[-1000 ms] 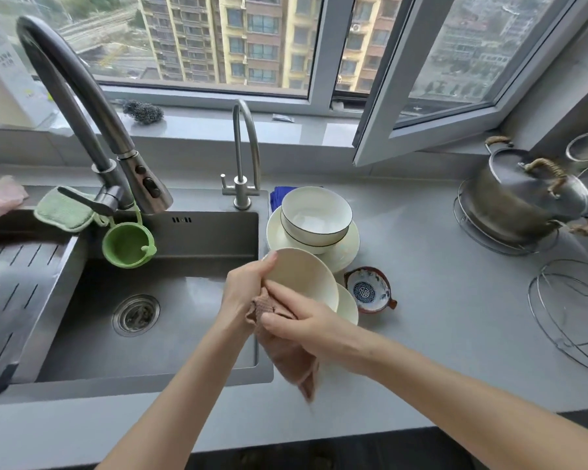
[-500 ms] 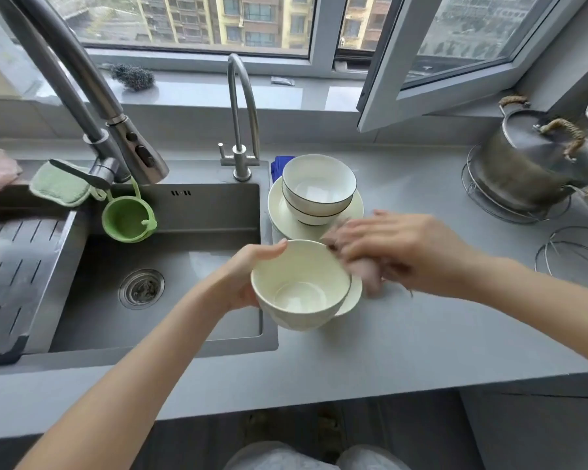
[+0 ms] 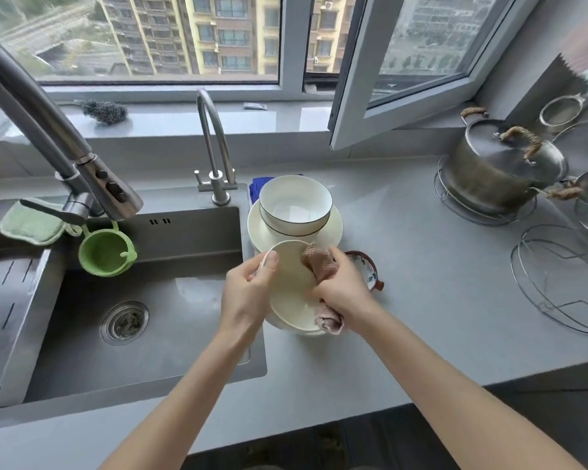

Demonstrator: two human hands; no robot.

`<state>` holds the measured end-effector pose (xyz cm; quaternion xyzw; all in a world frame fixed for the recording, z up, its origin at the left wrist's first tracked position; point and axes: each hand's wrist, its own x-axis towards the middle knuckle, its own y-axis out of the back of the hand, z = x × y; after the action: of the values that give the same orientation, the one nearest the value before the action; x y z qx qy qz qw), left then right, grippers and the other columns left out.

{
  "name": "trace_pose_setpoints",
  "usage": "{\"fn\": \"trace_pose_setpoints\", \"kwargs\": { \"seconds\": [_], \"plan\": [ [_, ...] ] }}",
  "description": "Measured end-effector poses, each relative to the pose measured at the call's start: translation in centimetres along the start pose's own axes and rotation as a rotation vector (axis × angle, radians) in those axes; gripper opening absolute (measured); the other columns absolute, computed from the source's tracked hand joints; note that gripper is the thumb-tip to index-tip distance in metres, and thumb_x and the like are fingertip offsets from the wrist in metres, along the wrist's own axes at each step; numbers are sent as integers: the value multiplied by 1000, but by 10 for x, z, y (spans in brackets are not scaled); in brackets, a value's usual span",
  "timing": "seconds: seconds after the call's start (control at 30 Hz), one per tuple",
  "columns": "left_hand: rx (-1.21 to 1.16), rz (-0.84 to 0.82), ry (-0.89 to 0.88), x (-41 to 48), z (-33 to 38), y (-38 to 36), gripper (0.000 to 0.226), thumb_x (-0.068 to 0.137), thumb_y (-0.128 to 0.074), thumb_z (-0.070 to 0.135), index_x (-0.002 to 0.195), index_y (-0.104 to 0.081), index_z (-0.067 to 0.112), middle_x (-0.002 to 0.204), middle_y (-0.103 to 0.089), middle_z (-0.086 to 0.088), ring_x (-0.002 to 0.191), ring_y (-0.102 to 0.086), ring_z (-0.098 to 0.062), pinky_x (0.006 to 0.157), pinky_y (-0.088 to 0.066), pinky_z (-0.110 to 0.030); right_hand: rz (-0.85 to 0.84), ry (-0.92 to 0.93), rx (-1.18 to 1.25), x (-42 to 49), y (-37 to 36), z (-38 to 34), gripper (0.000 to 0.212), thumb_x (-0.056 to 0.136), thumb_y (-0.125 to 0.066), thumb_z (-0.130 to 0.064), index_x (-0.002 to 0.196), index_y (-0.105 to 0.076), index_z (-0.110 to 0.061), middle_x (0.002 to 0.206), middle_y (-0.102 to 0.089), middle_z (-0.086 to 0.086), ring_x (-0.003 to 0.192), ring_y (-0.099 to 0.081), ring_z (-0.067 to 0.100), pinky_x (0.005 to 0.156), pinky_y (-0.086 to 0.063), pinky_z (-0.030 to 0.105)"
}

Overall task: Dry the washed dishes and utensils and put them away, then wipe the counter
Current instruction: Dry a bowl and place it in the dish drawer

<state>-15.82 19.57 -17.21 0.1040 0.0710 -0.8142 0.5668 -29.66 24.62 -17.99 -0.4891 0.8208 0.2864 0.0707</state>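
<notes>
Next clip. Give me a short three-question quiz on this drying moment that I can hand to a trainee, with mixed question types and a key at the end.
1. True or false: the left hand grips the cream bowl at its rim.
2. What does the right hand press against that bowl? A) a wooden spoon B) a pinkish-brown cloth C) a paper towel
3. Fill in: behind the hands, the dark-rimmed white bowls sit stacked on a cream ____.

Key: 1 true; 2 B; 3 plate.
</notes>
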Motion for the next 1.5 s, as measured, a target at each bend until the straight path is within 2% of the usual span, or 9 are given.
{"fn": "trace_pose_setpoints", "kwargs": {
  "seconds": [0.17,0.37,0.57,0.67,0.77,0.93,1.13,1.23,1.5],
  "plan": [
    [-33,-359,447,8,5,15,32,91,-48,43,94,-70,21,88,-73,-4,78,-68,-23,66,-50,-30,-193,277,-327,-5,28,-27,73,75,-78,-18,135,-39,-28,99,-59,-7,94,-56,14,77,-38,19],
    [-9,-273,505,15,6,25,43,87,-47,56,105,-66,22,92,-69,-6,84,-64,-26,67,-47,-31,127,685,-734,-39,44,-38,58,76,-51,-65,123,-47,-31,111,-56,-9,89,-51,15,72,-41,31],
    [86,-431,464,17,14,20,42,88,-45,57,92,-70,24,82,-73,2,77,-67,-15,65,-50,-28,-583,814,-718,-48,28,-27,53,82,-49,-3,130,-46,-23,130,-51,4,121,-45,17,100,-41,30],
    [79,-477,447,15,14,17,39,86,-53,53,88,-71,18,86,-72,2,86,-66,-16,85,-49,-34,-692,970,-934,-41,29,-21,30,92,-51,-14,121,-58,-17,135,-53,-3,125,-44,18,107,-35,33],
    [219,-462,343,12,16,16,36,86,-55,52,76,-74,22,80,-73,3,73,-68,-13,70,-50,-28,-597,1180,-1310,-32,30,-10,41,98,-34,-34,129,-57,-19,140,-52,-2,131,-43,20,114,-23,37],
    [217,-308,304,11,17,20,33,88,-56,46,75,-71,20,65,-68,1,58,-61,-16,53,-41,-22,-477,1052,-1345,-41,18,-15,56,95,-17,-44,116,-60,-16,119,-64,-3,110,-49,20,110,-24,39],
    [5,-103,383,11,15,19,34,84,-63,41,90,-71,8,87,-70,-9,79,-64,-27,65,-47,-30,-720,438,-554,-58,2,-27,43,90,-34,-38,113,-62,-14,112,-61,3,112,-43,17,101,-33,33],
    [-35,-72,314,16,17,20,29,84,-63,38,83,-73,11,89,-73,-10,90,-67,-28,80,-49,-34,-612,426,-235,-63,-9,-26,38,88,-44,-26,122,-61,-29,96,-58,-9,98,-45,8,87,-35,19],
    [-17,-228,480,21,19,31,36,86,-54,49,100,-68,19,92,-67,-9,83,-61,-29,61,-41,-31,-86,1146,-917,-48,67,-25,18,87,-55,-15,95,-70,-19,94,-67,-11,93,-49,11,73,-34,33]
  ]
}}
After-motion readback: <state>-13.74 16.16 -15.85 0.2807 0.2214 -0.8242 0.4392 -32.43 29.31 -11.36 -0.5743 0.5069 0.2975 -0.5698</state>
